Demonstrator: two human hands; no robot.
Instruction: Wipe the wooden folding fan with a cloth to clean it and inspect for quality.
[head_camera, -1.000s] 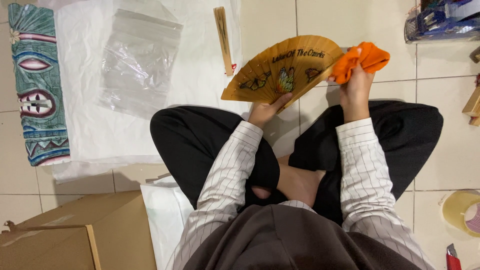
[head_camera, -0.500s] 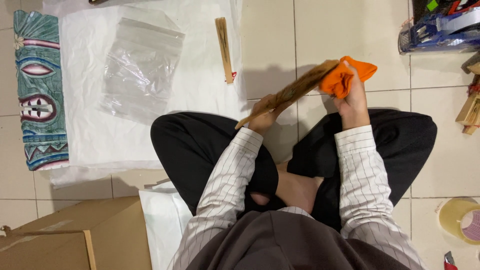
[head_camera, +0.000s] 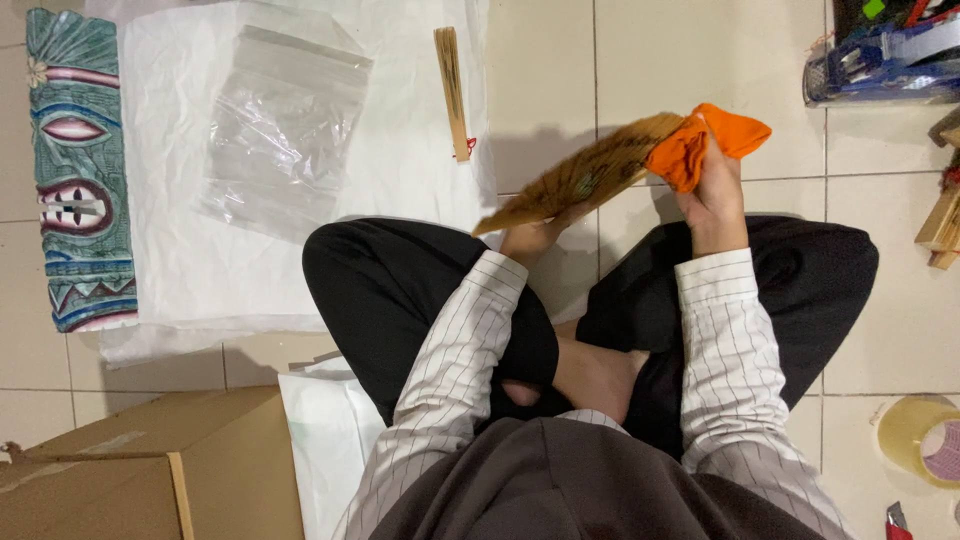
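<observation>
Edgewise fan (head_camera: 585, 172) spanning both grips, cloth (head_camera: 705, 145) rightward (orange)

In my right hand (head_camera: 712, 205) I see soft matt orange cloth (head_camera: 705, 145) against the fan (head_camera: 585, 172), thin wood or paper, dull. At upper left the bag (head_camera: 285, 130) is glossy clear plastic on crinkled white paper (head_camera: 200, 280); floor tiles (head_camera: 540, 90) shine smooth.

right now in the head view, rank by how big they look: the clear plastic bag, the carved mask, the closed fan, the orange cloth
1. Clear plastic bag and carved mask: too alike to rank, and the mask is cut by the picture's edge.
2. Closed fan, long but thin.
3. Orange cloth, bunched in the right hand, so partly hidden.
</observation>
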